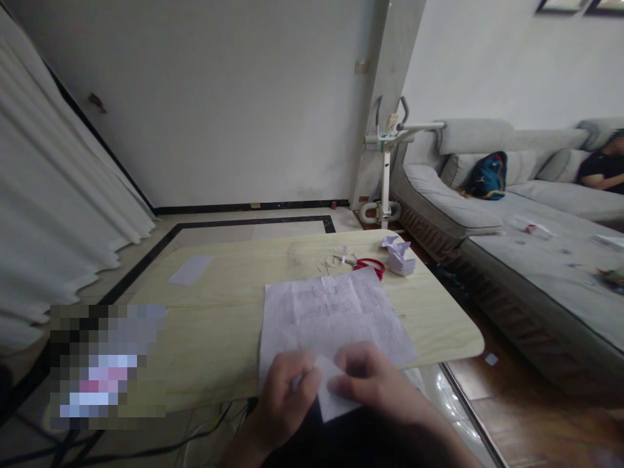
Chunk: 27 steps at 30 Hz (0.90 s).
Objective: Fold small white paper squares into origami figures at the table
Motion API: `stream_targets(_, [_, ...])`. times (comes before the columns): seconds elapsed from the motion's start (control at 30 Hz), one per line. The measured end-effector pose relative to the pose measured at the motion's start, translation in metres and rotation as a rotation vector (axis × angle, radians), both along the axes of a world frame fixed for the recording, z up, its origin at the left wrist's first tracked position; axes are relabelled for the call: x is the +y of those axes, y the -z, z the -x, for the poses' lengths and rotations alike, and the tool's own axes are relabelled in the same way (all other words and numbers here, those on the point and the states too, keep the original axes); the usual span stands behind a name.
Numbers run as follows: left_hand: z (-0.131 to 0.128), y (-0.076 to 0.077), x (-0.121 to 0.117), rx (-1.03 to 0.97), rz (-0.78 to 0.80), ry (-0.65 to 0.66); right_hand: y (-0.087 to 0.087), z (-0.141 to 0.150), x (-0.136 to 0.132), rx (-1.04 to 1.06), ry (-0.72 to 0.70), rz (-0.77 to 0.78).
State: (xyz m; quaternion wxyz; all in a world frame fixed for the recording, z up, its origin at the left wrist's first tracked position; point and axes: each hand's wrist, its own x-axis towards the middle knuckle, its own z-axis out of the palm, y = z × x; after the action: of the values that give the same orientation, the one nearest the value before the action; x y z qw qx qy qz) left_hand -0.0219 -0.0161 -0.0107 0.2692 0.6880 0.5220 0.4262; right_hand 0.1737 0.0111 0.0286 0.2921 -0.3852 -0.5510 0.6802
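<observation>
My left hand (287, 390) and my right hand (375, 383) are closed side by side on a small folded piece of white paper (334, 393) at the near edge of the pale wooden table (219, 312). Thumbs and fingertips pinch the piece from both sides. Just beyond my hands a large creased printed sheet (331, 315) lies flat on the table. Red-handled scissors (365, 264) rest behind that sheet, with thin paper strips around them. A small folded white paper shape (400, 255) sits at the table's far right corner.
A small white paper rectangle (190, 270) lies at the table's far left. A grey sofa (511, 221) with a blue bag (487, 175) runs along the right, where another person (604, 166) sits. White curtains (53, 195) hang left. Cables (146, 448) trail below the table.
</observation>
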Motion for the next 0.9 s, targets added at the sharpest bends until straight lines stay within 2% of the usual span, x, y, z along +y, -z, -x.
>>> stream_targets(0.2, [-0.010,-0.017,0.000,0.004,-0.021,0.062,-0.001,0.000,-0.001,-0.024,-0.025,0.048])
stream_targets(0.37, [-0.007,-0.010,-0.001,-0.014,-0.014,-0.001,0.001,0.000,-0.002,0.029,0.021,0.082])
stream_targets(0.57, [-0.006,-0.010,0.001,-0.051,0.065,-0.012,0.000,-0.003,-0.001,0.031,-0.020,0.092])
stream_targets(0.67, [-0.004,-0.004,-0.001,-0.081,0.077,-0.043,0.000,-0.003,0.000,0.003,-0.014,0.087])
stream_targets(0.8, [0.002,0.006,-0.001,-0.066,0.062,-0.003,0.000,-0.003,0.001,-0.034,-0.037,0.077])
stream_targets(0.9, [0.004,0.007,0.001,-0.052,0.084,0.025,0.001,-0.003,0.001,-0.028,-0.033,0.064])
